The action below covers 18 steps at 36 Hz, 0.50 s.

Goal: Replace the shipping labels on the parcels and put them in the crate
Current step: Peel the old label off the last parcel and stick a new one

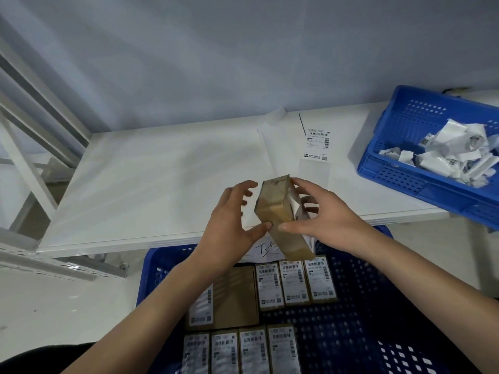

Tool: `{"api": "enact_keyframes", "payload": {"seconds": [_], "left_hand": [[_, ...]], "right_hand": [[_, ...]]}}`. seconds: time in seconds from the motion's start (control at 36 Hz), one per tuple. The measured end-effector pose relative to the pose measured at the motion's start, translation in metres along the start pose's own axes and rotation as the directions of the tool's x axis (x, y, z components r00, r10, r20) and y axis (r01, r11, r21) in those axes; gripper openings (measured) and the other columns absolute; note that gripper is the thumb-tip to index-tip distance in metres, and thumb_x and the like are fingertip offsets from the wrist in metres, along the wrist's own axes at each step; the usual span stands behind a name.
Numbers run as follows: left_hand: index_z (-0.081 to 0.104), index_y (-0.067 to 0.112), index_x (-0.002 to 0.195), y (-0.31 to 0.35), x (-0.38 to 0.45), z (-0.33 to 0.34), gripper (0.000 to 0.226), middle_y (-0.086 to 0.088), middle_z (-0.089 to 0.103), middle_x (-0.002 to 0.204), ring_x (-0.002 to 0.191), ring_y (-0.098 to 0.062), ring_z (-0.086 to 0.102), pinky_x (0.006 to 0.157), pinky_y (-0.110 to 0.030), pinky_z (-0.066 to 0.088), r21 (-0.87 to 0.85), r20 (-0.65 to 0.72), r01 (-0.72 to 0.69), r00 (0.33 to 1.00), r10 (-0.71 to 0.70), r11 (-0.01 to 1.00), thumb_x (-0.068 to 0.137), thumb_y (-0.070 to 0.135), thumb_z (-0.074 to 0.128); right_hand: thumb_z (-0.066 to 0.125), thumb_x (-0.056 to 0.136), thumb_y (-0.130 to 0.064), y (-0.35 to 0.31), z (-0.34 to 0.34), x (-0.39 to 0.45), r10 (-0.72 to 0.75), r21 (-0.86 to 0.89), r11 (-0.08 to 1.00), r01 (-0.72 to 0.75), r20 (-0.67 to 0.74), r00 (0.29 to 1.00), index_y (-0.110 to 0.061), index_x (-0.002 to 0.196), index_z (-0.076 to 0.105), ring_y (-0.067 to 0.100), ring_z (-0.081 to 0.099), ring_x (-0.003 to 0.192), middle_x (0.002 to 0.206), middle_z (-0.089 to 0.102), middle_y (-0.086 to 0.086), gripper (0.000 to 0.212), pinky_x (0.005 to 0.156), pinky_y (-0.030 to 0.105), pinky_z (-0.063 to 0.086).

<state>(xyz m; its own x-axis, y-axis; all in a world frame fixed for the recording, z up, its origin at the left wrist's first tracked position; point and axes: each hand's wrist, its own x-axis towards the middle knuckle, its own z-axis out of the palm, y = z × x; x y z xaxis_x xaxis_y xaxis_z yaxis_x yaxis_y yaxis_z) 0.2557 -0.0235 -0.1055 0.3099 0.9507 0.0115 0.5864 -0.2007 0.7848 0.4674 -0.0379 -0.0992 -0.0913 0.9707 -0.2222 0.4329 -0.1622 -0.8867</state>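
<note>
A white worktable [162,184] is seen from above, with a blue crate [351,319] below its near edge in which labelled parcels [294,284] are laid flat in rows. A second blue crate [399,147] at the table's right end is heaped with crumpled white label scraps [453,155]. A fresh shipping label [318,143] on its backing sheet is laid on the table, beyond the hands and apart from them.

A brown cardboard parcel [278,211] is held on edge above the table's near rim. It is steadied by the left hand [229,220], thumb pressed to its near edge and fingers spread loosely behind. It is gripped by the right hand [324,220], thumb on the near edge beside the left thumb and fingers curled round the far face, where the old white label [293,205] is half lifted.

The step in hand is judged to be removal of the old label; next, it would have to be pulled clear and the fresh label applied.
</note>
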Motion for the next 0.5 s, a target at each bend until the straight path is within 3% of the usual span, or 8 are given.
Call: {"api": "enact_keyframes", "payload": {"seconds": [0.08,0.17,0.22,0.33,0.42,0.5], "left_hand": [[0.038,0.033,0.153,0.0015,0.0019,-0.0061,0.088,0.008,0.045,0.149,0.132,-0.008,0.046,0.109,-0.02,0.04,0.062,0.033,-0.079,0.996,0.077,0.995,0.079,0.032,0.087],[0.034,0.032,0.156,0.0039,0.0009,-0.0067,0.095,0.012,0.042,0.153,0.135,-0.001,0.041,0.103,0.002,0.027,0.067,0.092,-0.115,0.99,0.109,0.991,0.078,0.035,0.087],[0.032,0.029,0.157,0.0043,-0.0002,-0.0064,0.099,0.012,0.043,0.153,0.134,0.0,0.041,0.104,0.001,0.028,0.059,0.123,-0.116,0.986,0.108,0.991,0.076,0.038,0.088],[0.036,0.025,0.156,0.0041,-0.0002,-0.0084,0.103,0.01,0.048,0.147,0.13,-0.002,0.047,0.11,-0.015,0.039,0.053,0.139,-0.09,0.987,0.082,0.995,0.071,0.041,0.091],[0.043,0.023,0.152,0.0033,0.0003,-0.0098,0.1,0.011,0.053,0.14,0.12,0.002,0.048,0.099,0.0,0.035,0.057,0.079,-0.054,0.996,0.05,0.997,0.067,0.041,0.093],[0.047,0.023,0.149,0.002,0.0021,-0.0109,0.096,0.012,0.053,0.135,0.115,0.002,0.048,0.088,0.006,0.033,0.078,0.004,-0.031,1.0,0.03,0.997,0.067,0.041,0.093]], "right_hand": [[0.091,0.067,-0.038,0.0033,0.0014,0.0006,-0.022,-0.03,0.999,0.024,0.062,0.998,-0.044,0.149,0.04,-0.009,0.052,0.118,0.134,0.053,-0.024,0.097,0.095,0.011,0.044],[0.092,0.067,-0.036,0.0024,0.0025,-0.0001,-0.05,-0.055,0.997,0.058,0.127,0.991,-0.047,0.149,0.038,-0.011,0.049,0.121,0.136,0.05,-0.024,0.099,0.104,0.012,0.04],[0.091,0.07,-0.027,-0.0001,0.0012,-0.0013,-0.067,-0.049,0.996,0.076,0.168,0.984,-0.047,0.148,0.038,-0.014,0.048,0.119,0.135,0.05,-0.022,0.096,0.098,0.004,0.039],[0.09,0.072,-0.021,-0.0025,-0.0013,-0.0035,-0.06,-0.02,0.998,0.066,0.213,0.975,-0.045,0.149,0.04,-0.015,0.05,0.118,0.135,0.053,-0.025,0.095,0.095,0.003,0.04],[0.089,0.074,-0.024,-0.0048,-0.0023,-0.0042,-0.054,-0.014,0.998,0.059,0.211,0.976,-0.044,0.146,0.044,-0.022,0.048,0.116,0.134,0.053,-0.029,0.087,0.094,0.0,0.036],[0.085,0.079,-0.031,-0.0033,-0.0042,-0.0027,-0.09,-0.084,0.991,0.103,0.147,0.985,-0.043,0.133,0.058,-0.014,0.05,0.119,0.126,0.061,-0.028,0.061,0.107,0.016,0.036]]}}
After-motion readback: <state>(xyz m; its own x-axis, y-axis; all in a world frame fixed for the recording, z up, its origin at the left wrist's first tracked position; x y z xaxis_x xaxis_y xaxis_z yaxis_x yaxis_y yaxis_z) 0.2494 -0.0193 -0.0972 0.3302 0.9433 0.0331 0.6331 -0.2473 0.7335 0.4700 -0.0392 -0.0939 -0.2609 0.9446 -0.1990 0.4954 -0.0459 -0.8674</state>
